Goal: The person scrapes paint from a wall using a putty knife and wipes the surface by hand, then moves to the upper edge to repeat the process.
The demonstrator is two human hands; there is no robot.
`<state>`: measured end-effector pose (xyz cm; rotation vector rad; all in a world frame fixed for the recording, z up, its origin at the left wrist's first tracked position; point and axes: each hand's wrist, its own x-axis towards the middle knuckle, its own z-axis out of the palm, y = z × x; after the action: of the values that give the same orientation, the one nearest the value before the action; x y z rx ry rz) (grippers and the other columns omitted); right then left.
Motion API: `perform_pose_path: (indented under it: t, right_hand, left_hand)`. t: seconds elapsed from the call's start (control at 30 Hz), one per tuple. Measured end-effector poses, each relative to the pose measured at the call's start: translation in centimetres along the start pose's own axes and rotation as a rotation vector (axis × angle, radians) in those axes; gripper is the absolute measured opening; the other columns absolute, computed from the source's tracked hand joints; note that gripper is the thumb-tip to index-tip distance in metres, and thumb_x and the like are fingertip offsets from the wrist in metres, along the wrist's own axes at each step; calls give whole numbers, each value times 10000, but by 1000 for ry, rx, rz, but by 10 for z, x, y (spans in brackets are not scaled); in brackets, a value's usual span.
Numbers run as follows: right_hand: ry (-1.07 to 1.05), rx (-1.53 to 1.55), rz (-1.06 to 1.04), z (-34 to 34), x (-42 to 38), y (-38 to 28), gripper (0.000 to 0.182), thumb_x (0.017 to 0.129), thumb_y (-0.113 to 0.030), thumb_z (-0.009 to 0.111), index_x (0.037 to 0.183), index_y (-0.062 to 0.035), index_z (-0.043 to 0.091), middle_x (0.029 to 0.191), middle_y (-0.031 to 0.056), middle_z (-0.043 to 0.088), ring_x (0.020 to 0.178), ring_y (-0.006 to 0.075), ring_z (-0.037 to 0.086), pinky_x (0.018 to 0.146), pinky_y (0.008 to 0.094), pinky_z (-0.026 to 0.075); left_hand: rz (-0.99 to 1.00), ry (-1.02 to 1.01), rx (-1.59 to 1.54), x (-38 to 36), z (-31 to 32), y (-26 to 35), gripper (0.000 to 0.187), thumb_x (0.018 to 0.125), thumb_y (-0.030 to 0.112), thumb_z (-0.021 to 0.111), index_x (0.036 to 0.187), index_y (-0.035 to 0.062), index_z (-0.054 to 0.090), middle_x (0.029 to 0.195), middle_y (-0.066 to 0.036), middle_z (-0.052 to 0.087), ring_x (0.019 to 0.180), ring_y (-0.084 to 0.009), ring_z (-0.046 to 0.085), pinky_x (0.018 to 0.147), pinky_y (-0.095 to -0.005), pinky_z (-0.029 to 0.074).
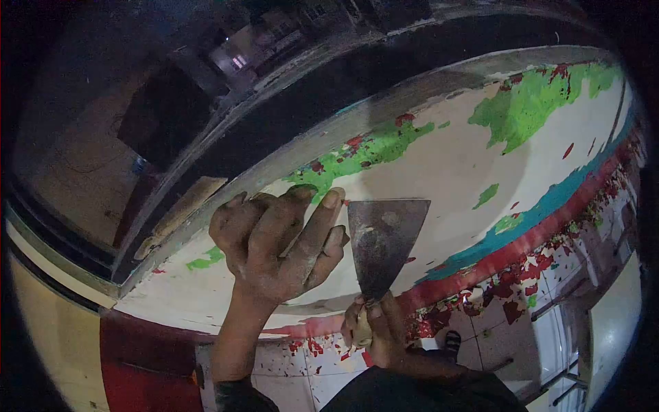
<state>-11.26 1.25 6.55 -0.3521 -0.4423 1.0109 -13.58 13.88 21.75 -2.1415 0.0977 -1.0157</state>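
Note:
My right hand (382, 328) is wrapped round the handle of a paint scraper (386, 240). The scraper's wide, stained metal blade points up, its straight edge against the wall (439, 165). Beside the blade is my left hand (278, 240), fingers bent and apart, holding nothing that I can see. Its index fingertip is close to the blade's left corner, where a small red fleck shows. Patches of green paint (357, 154) with red specks remain on the pale wall surface. Bare pale wall lies around the blade.
Teal and red bands (508, 230) run along the wall's lower part. Red paint flakes (508, 288) litter the tiled floor (480, 329). A dark ledge (329, 110) borders the wall, with a dim space beyond. A red panel (147, 364) stands at lower left.

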Motion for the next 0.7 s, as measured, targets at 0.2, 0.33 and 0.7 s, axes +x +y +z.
perform_pose_path:
  t: [0.2, 0.33, 0.7]
  right_hand:
    - [-13, 21, -30, 6, 2, 11, 364, 909, -330, 399, 1089, -17, 350, 767, 74, 476, 584, 124, 500, 481, 252, 416]
    - [-41, 63, -53, 15, 4, 10, 345, 912, -299, 393, 1108, -20, 336, 782, 79, 474, 588, 131, 508, 486, 254, 421]
    - [-1, 237, -18, 33, 6, 16, 339, 897, -293, 436, 1080, -23, 342, 772, 70, 463, 566, 132, 493, 475, 251, 413]
  left_hand:
    - [-23, -19, -17, 1, -1, 3, 375, 689, 250, 643, 1049, 160, 592, 1046, -83, 445, 1005, -274, 324, 829, -392, 298]
    - [-15, -10, -29, 0, 1, 3, 378, 688, 250, 632, 1055, 170, 595, 1057, -76, 442, 1003, -276, 315, 844, -383, 285]
    - [-47, 17, 29, 3, 0, 6, 291, 739, 174, 545, 991, 285, 641, 1080, 39, 509, 826, -173, 406, 794, -355, 291]
